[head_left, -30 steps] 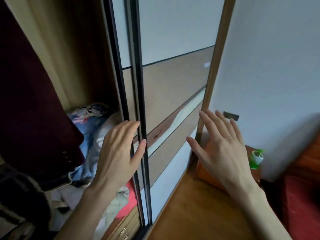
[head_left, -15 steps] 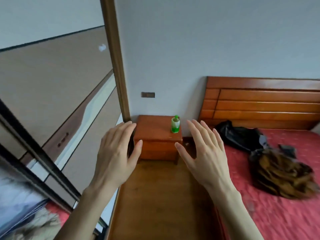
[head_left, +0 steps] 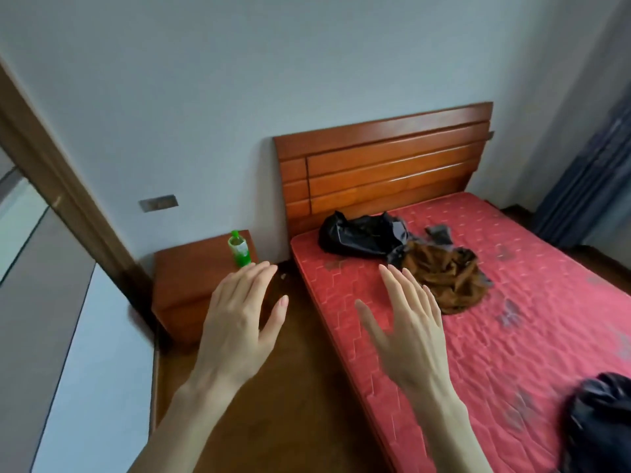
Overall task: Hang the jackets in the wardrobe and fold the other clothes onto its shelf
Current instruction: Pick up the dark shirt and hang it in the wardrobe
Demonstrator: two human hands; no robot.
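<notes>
Both hands raised, fingers straight, holding nothing.
Left hand (head_left: 239, 322) hovers over the floor, right hand (head_left: 406, 332) over the red mattress (head_left: 512, 336) edge (neither touches anything). Beyond lie a brown garment (head_left: 444, 278), then a black jacket (head_left: 362, 233) near the headboard (head_left: 382, 165).

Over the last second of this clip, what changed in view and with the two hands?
The view swung right, from the open wardrobe to the red mattress with its black jacket and brown garment. The left hand let go of the sliding door's edge. Unchanged: both hands, including the right hand, stay open and empty; the green bottle stands on the wooden nightstand.
</notes>
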